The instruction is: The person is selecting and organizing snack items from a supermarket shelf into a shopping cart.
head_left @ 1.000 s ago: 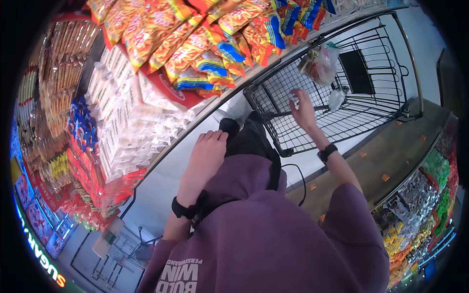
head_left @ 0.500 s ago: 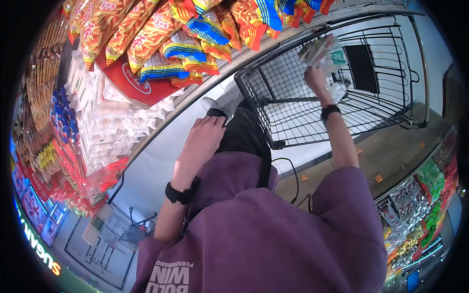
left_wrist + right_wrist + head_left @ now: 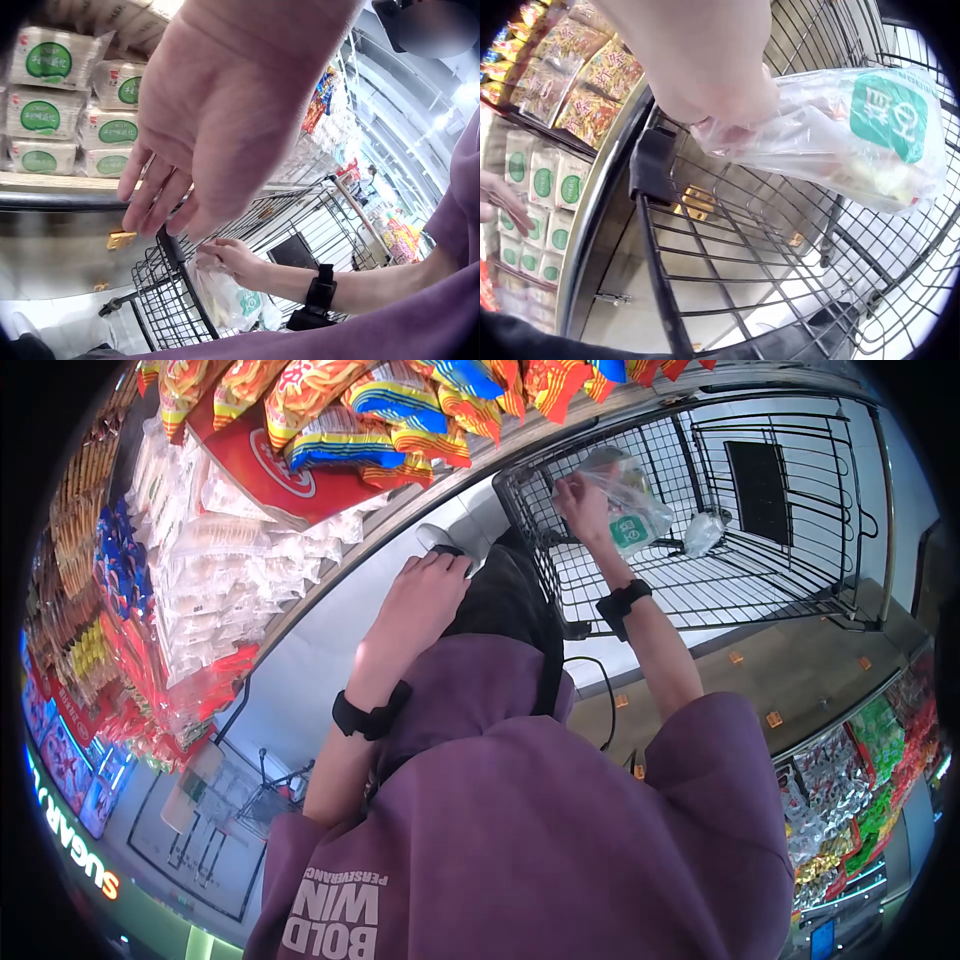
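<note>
My right hand point(image 3: 585, 512) pinches the gathered top of a clear plastic bag point(image 3: 632, 510) with a green label, over the wire shopping cart point(image 3: 560, 590). In the right wrist view the bag point(image 3: 840, 135) hangs from the curled fingers of that hand point(image 3: 712, 67), its contents blurred by the plastic. My left hand point(image 3: 425, 600) holds nothing, its fingers loosely bent in front of my body. The left wrist view shows the left hand point(image 3: 217, 127) with fingers extended, near the shelf edge. A smaller clear bag point(image 3: 704, 533) lies in the cart.
Orange snack packets point(image 3: 335, 440) and white wrapped packs point(image 3: 215, 605) fill the shelf at the left, behind a long shelf edge. More packaged goods point(image 3: 830, 790) stand at the lower right. A black panel point(image 3: 758, 490) is on the cart's far side.
My right hand first reached into the cart empty, then took hold of the bag and has moved left with it toward the cart's near end. The left hand has barely moved.
</note>
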Demonstrator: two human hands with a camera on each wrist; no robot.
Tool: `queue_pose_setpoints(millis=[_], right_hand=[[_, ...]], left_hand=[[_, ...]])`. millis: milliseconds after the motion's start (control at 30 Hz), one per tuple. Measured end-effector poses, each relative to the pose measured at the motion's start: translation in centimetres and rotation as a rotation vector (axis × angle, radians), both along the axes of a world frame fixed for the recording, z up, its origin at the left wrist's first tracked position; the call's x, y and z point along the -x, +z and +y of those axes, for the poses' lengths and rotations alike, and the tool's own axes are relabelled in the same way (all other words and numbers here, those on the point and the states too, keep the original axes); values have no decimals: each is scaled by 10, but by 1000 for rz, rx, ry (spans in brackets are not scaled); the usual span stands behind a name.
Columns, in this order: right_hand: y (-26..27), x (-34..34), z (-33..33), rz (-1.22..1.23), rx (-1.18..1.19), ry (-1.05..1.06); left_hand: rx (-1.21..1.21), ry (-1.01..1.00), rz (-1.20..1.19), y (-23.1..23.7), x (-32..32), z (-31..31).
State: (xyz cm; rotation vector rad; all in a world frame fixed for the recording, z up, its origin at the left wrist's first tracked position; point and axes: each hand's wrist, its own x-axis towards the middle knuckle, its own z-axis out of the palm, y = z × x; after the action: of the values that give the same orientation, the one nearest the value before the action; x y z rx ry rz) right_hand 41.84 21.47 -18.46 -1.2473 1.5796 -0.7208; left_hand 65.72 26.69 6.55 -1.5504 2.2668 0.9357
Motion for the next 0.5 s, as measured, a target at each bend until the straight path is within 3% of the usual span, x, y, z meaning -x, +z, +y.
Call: queue_pose_setpoints(millis=[133,233,333,367,400,467,500], right_hand=[[42,-16,-10,31,-60,25],[29,-20,-17,-264,-223,-48],[35,-16,-17,-443,-326,172],[47,-3,-22,-224,-229,449],[31,9,-22,-88,-300,596],[-13,31,-13,77,-359,556],[-28,42,-5,-55,-212,504]], left_hand=[[-14,-12,-11,0,0,0],[-17,2,-7,-1,2,-3],[-7,11,-13,-1,4,-4],[2,10,-17,0,3,-4],[7,7,-22,1,2,-3],[-3,24,-33,0,-3,-1],[-7,30,-37,-1,-5,-1]])
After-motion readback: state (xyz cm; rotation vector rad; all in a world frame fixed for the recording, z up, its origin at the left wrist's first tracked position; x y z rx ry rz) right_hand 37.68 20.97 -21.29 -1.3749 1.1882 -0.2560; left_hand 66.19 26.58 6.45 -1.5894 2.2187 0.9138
